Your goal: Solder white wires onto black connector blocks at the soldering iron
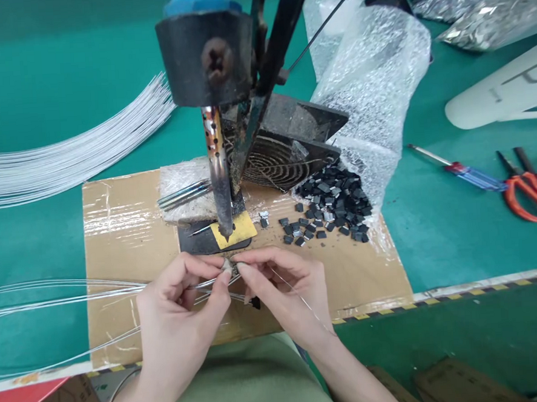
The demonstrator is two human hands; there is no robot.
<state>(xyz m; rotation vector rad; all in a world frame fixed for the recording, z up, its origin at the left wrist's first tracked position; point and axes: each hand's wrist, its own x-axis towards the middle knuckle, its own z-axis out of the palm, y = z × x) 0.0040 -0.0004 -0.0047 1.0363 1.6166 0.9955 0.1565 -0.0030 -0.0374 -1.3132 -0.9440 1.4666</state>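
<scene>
My left hand (179,315) is closed, pinching a small grey metal-looking part (229,266) between thumb and index finger. Several thin white wires (114,291) run in from the left and pass under its fingers. Tip to tip with it, my right hand (289,287) grips the other side of that part; its exact kind is too small to make out. A thin silvery strand (306,305) trails from the right fingers along the wrist. Below the fingertips hangs a small black piece (255,302) by the wire ends. Just beyond the hands, a mounted soldering iron (221,192) points down over a yellow pad (243,229).
Black connector pieces (336,200) lie heaped on the cardboard (125,234), before a dusty fan (279,158). A white wire bundle (87,145) lies back left. Bubble wrap (374,79), a screwdriver (471,175), orange-handled scissors (529,194) and a white cup (493,87) are at right.
</scene>
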